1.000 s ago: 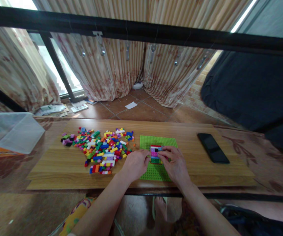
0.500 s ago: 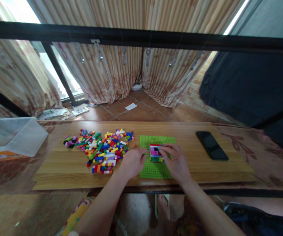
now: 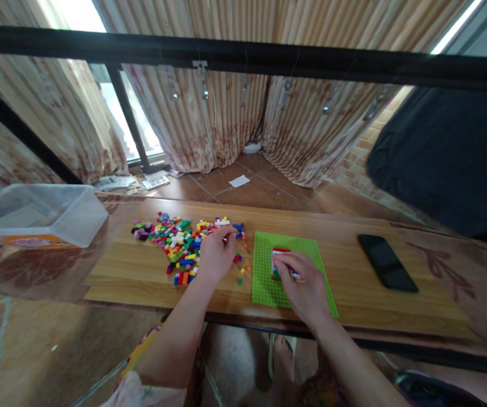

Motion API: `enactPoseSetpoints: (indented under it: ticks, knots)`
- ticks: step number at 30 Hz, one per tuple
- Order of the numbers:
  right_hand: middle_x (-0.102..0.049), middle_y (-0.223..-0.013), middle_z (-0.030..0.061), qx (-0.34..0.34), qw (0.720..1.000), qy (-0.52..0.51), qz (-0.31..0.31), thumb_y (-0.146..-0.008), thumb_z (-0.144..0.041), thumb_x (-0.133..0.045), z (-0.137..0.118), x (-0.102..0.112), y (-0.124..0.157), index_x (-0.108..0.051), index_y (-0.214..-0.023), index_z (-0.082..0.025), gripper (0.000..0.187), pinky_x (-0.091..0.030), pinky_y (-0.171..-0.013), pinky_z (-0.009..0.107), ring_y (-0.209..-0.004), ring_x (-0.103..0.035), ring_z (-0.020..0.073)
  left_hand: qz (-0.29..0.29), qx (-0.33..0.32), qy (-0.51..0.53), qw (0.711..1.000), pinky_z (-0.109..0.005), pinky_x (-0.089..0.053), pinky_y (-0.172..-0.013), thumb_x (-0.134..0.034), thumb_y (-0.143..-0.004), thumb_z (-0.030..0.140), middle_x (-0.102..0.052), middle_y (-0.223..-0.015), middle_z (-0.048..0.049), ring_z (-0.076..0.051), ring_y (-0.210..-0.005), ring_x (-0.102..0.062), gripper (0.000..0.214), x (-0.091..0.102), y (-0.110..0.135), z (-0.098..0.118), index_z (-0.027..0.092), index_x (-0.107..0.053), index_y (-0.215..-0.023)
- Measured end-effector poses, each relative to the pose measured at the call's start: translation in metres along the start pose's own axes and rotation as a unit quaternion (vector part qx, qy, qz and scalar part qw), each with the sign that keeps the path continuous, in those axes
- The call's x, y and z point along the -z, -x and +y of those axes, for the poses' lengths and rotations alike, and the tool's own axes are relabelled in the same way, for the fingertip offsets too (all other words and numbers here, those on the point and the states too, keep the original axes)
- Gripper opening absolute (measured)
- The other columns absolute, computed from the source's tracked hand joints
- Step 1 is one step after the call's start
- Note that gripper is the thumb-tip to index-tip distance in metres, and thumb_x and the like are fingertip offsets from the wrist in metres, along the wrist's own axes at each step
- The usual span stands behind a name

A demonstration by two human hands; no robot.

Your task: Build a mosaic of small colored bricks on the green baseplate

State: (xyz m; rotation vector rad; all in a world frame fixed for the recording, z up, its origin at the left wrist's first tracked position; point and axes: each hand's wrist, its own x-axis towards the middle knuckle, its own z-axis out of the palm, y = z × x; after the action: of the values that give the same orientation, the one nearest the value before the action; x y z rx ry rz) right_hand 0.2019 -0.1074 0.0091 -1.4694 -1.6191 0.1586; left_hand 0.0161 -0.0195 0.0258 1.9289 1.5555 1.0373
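My left hand (image 3: 217,252) hovers over the right side of a heap of loose toy building bricks (image 3: 178,240). Its thumb and fingers are pinched together, and whatever lies between them is too small to make out. A green studded baseplate (image 3: 266,285) lies to the right of the heap. On it sits a small block of joined bricks (image 3: 275,263) in red, white and other colours, mostly covered by my right hand (image 3: 307,280). The right fingers are closed and bent down onto these bricks; their tips are partly hidden, so I cannot tell what they grip.
A black phone (image 3: 387,263) lies on the wooden board (image 3: 345,305) right of the baseplate. Several tiny bricks (image 3: 241,271) are scattered between heap and baseplate. At the far left stands a clear plastic bin (image 3: 63,212). A dark metal bar (image 3: 243,50) crosses beyond the table.
My left hand has moved away from the baseplate's left edge to the brick heap. My right hand has closed in over the joined bricks. The camera view has shifted and tilted slightly.
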Motion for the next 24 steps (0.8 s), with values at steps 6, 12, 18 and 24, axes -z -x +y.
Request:
enactPoseSetpoints:
  ticks: [6,12,18,24]
  knots:
    - [-0.069,-0.096,0.0060,0.098,0.984,0.046,-0.145,-0.090,-0.024,-0.053,-0.011,-0.028,0.014,-0.070,-0.096,-0.025,0.018,-0.048,-0.081,0.039,-0.090,-0.060,0.0222,0.049,0.028,0.062,0.996,-0.024,-0.045,-0.067,-0.050,-0.086,0.024,-0.071,-0.077,-0.0026,-0.014,-0.068,-0.061,0.024,0.007,-0.003,-0.005,0.017,-0.072,-0.094]
    - [-0.068,-0.096,0.0074,0.090,0.980,0.094,-0.151,-0.090,-0.019,-0.053,-0.013,-0.037,0.008,-0.070,-0.097,-0.022,0.018,-0.047,-0.082,0.040,-0.091,-0.057,0.0237,0.076,0.059,0.112,0.989,-0.022,-0.043,-0.062,-0.052,-0.086,0.026,-0.069,-0.073,-0.0023,-0.012,-0.064,-0.057,0.024,0.011,-0.005,-0.010,0.015,-0.072,-0.091]
    - [-0.067,-0.096,0.0079,0.094,0.980,0.093,-0.152,-0.090,-0.019,-0.054,-0.022,-0.049,0.000,-0.070,-0.097,-0.020,0.018,-0.047,-0.083,0.038,-0.092,-0.055,0.0227,0.087,0.067,0.161,0.981,-0.022,-0.043,-0.061,-0.053,-0.084,0.027,-0.070,-0.074,-0.0031,-0.013,-0.065,-0.057,0.023,0.012,-0.007,-0.016,0.015,-0.072,-0.089]
    - [-0.064,-0.095,0.0080,0.073,0.977,0.108,-0.168,-0.087,-0.018,-0.058,-0.041,-0.070,-0.011,-0.070,-0.094,-0.019,0.015,-0.046,-0.082,0.036,-0.091,-0.053,0.0221,0.116,0.081,0.204,0.969,-0.022,-0.043,-0.061,-0.056,-0.082,0.028,-0.069,-0.074,-0.0023,-0.013,-0.066,-0.058,0.021,0.013,-0.009,-0.021,0.017,-0.072,-0.088]
